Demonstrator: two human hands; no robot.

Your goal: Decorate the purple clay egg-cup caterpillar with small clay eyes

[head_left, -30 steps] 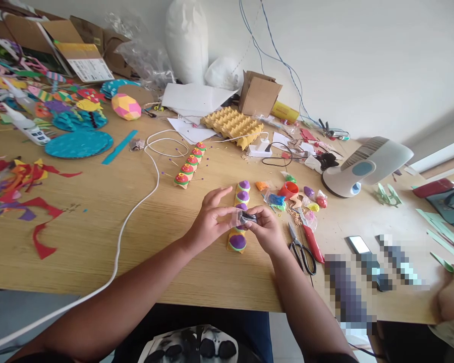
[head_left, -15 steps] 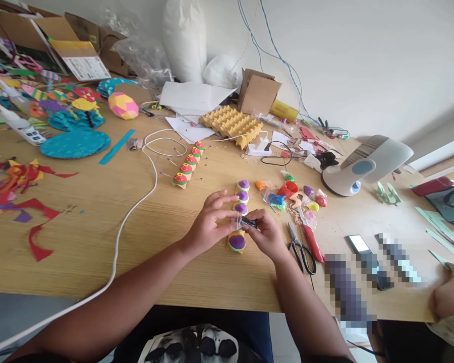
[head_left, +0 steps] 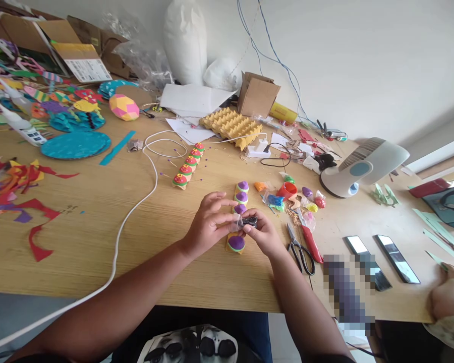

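Observation:
Between my two hands is a small clear plastic bag (head_left: 249,222) with a black lump inside, probably modelling clay. My left hand (head_left: 214,219) pinches the bag's clear end between thumb and finger, its other fingers stretched out. My right hand (head_left: 264,233) grips the black part. Right beneath lies an egg-carton strip with purple and pale green domes (head_left: 236,243), its middle hidden by my hands. Farther back on the left is a finished-looking caterpillar strip (head_left: 185,169) with red and green domes and thin purple-tipped sticks at its sides.
Scissors (head_left: 300,252), a red-handled knife (head_left: 312,244), a red tape ring (head_left: 287,190) and bagged coloured clay (head_left: 275,200) sit to the right. Behind are an egg tray (head_left: 230,126) and a white fan (head_left: 363,166). A white cable (head_left: 117,242) crosses the left. Another person's hand (head_left: 452,292) is far right.
My right hand has shifted slightly on the bag, and more of the black lump shows. The left hand keeps its pinch. The view has moved very little.

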